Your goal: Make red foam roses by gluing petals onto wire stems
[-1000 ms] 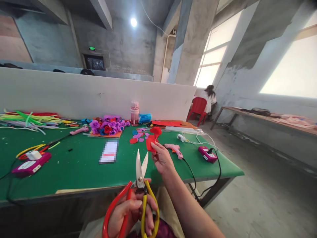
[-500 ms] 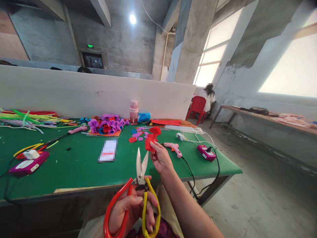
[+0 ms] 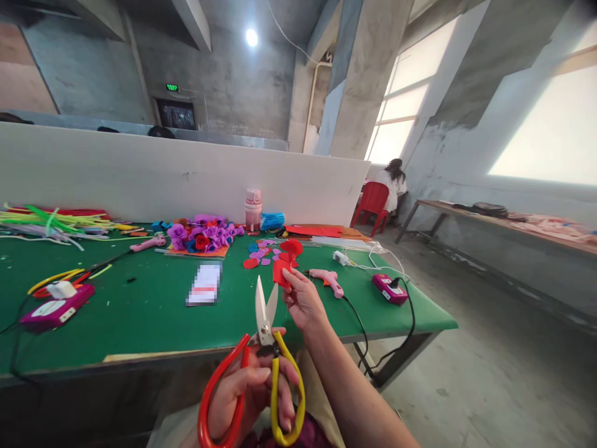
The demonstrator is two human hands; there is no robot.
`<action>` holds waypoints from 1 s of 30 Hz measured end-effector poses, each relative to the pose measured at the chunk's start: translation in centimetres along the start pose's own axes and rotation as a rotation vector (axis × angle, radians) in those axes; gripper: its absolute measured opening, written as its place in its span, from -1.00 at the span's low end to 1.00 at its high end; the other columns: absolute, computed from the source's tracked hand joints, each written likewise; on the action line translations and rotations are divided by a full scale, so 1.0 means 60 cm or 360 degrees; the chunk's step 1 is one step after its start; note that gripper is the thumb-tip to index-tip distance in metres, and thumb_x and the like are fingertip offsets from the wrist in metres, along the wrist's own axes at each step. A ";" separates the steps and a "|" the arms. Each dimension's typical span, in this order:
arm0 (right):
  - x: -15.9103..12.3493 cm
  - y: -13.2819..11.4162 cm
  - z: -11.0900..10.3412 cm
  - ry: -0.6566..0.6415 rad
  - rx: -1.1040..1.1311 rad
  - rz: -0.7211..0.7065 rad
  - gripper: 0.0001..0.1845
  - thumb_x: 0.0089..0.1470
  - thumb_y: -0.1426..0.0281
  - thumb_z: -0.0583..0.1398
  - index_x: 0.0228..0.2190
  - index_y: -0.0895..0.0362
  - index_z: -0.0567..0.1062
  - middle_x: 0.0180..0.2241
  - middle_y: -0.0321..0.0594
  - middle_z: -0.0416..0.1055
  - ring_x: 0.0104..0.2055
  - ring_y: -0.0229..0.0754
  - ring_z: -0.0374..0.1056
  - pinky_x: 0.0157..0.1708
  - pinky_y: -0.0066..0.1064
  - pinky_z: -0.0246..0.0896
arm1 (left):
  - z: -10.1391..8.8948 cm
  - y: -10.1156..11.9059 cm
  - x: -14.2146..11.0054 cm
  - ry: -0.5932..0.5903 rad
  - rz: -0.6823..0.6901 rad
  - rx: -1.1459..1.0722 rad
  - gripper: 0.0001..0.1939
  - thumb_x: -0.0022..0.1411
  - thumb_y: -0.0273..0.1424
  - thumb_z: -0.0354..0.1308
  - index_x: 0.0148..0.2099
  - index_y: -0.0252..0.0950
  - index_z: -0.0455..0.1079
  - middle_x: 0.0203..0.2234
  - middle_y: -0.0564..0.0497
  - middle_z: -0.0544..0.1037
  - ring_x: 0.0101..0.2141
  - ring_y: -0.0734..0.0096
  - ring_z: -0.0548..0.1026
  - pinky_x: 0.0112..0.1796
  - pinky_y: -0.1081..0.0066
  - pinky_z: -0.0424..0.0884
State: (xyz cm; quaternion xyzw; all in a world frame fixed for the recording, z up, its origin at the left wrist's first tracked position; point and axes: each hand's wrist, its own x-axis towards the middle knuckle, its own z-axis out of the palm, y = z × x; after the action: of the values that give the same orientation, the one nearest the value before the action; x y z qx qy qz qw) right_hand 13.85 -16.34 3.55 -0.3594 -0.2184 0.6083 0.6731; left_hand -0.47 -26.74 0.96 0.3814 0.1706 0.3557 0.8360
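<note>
My left hand [image 3: 245, 392] is closed around scissors [image 3: 265, 320] with one red handle and one yellow handle. Their blades are apart and point away from me, over the table's front edge. In my right hand [image 3: 303, 298], a small red petal-like piece [image 3: 280, 274] is pinched between thumb and fingers, just beyond the blade tips and to their right. Another red piece [image 3: 291, 247] shows right behind it. On the green table [image 3: 149, 323] past my right hand are loose purple, blue and red petal pieces [image 3: 250, 264]. A pink glue gun [image 3: 329, 280] lies to the right of that hand.
Purple and red flowers [image 3: 205, 236] are heaped at the back, near a pink bottle [image 3: 253, 211]. A phone [image 3: 204, 283] lies mid-table. Purple power boxes [image 3: 389, 289] with cords sit at both sides. A white partition [image 3: 186, 168] runs behind. A person sits beyond, right.
The scissors have tipped very slightly left, blades still apart. The view has shifted a little. Both hands keep their hold.
</note>
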 end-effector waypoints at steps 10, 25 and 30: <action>-0.017 0.000 0.008 -0.0221 -0.0097 -0.0019 -0.61 -0.40 0.26 0.43 -0.59 0.16 0.38 -0.70 -0.49 0.17 -0.68 -0.49 -0.06 -0.72 -0.61 -0.28 | -0.018 -0.010 0.009 -0.0069 0.0048 0.0071 -0.64 0.21 -0.34 0.02 0.01 -0.40 0.38 -0.41 -0.14 0.52 -0.48 0.33 0.50 -0.44 0.36 0.43; -0.020 0.005 0.006 -0.0207 -0.0234 -0.0035 -0.55 -0.37 0.09 0.39 -0.58 0.15 0.37 -0.71 -0.47 0.14 -0.68 -0.47 -0.07 -0.71 -0.59 -0.35 | -0.008 -0.008 0.009 0.0127 0.0107 0.0036 -0.56 0.18 -0.37 0.04 0.11 -0.34 0.29 -0.39 -0.12 0.53 -0.53 0.39 0.47 -0.46 0.39 0.40; -0.024 0.006 0.006 -0.0279 -0.0296 -0.0069 -0.55 -0.29 0.06 0.36 -0.59 0.14 0.37 -0.70 -0.45 0.15 -0.68 -0.45 -0.10 -0.70 -0.56 -0.35 | -0.009 -0.004 0.011 0.0107 0.0036 0.0082 -0.64 0.15 -0.31 0.06 -0.07 -0.43 0.41 -0.56 -0.10 0.50 -0.57 0.34 0.46 -0.49 0.38 0.38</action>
State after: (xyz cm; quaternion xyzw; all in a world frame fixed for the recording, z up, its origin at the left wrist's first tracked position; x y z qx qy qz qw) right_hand 13.11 -17.66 3.71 -0.3607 -0.3396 0.5998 0.6283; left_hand -0.20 -26.13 0.42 0.3925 0.2034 0.3734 0.8156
